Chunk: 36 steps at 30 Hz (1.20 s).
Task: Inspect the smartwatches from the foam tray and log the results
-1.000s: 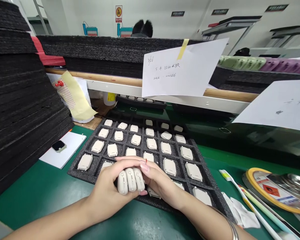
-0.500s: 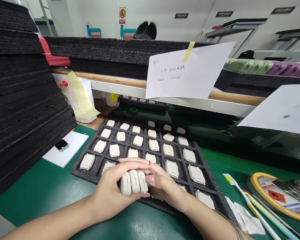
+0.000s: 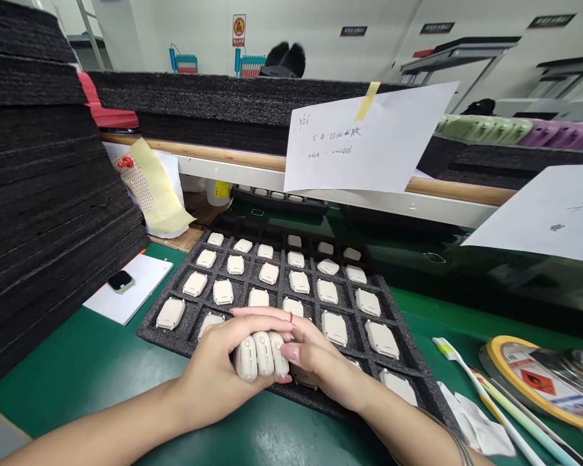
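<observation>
Three off-white smartwatch cases [image 3: 263,356] stand side by side in a stack, their button sides towards me. My left hand [image 3: 219,353] wraps round the stack from the left, fingers over the top and thumb below. From the right, my right hand [image 3: 320,359] closes on the same stack, its thumb against the nearest case on that side. Under and behind both hands lies a black foam tray [image 3: 403,323] divided into compartments, many holding a similar off-white case [image 3: 382,338]. The near middle of the tray is hidden by my hands.
Tall black foam stacks [image 3: 43,213] rise at the left. A green-rimmed watch [image 3: 120,281] lies on white paper [image 3: 138,291]. On the right are a toothbrush [image 3: 486,395], crumpled tissue [image 3: 476,421] and a yellow-rimmed lid [image 3: 495,372]. A shelf [image 3: 233,175] with hanging paper crosses ahead.
The stack of cases has tilted and shifted very slightly in my hands. Both hands stay in nearly the same place, and the tray has not moved.
</observation>
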Motion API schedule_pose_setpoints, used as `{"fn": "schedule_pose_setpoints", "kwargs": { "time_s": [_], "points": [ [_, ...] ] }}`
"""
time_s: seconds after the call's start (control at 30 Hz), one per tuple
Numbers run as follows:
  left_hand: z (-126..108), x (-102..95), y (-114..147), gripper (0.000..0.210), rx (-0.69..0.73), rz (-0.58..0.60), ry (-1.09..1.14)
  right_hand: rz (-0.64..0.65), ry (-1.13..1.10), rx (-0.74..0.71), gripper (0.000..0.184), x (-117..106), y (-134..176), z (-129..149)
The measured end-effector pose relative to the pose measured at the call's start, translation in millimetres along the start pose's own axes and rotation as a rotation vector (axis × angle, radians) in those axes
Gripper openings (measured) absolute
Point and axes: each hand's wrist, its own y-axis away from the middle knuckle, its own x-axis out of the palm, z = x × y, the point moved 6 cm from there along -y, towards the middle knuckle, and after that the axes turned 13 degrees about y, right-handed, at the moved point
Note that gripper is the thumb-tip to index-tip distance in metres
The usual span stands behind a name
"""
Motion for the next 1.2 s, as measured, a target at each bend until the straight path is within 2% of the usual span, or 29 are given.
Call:
{"fn": "schedule_pose_setpoints", "kwargs": {
  "time_s": [0.5, 0.6, 0.73, 0.83, 1.0, 1.2],
  "points": [
    [-2, -1.0, 0, 0.049, -0.031, -0.024, 0.030, -0.014, 0.010, 0.007, 0.060, -3, 1, -2],
    [-2, 0.0, 0, 0.048, -0.048, -0.015, 0.051, 0.001, 0.007, -0.026, 0.059, -3, 2, 0],
    [-3, -0.1, 0, 0.044, -0.065, -0.027, 0.068, -0.024, 0.029, 0.000, 0.058, -1, 2, 3],
    [-5, -1.8, -2, 0.048, -0.060, -0.043, 0.044, -0.059, 0.032, 0.005, 0.057, -1, 0, 4],
    [0, -0.1, -2, 0.059, -0.140, 0.015, 0.092, -0.091, -0.035, 0.092, 0.060, -1, -1, -6],
    [2, -1.6, -2, 0.063, -0.152, -0.004, 0.086, -0.113, -0.033, 0.080, 0.060, -2, 0, -8]
  ]
}}
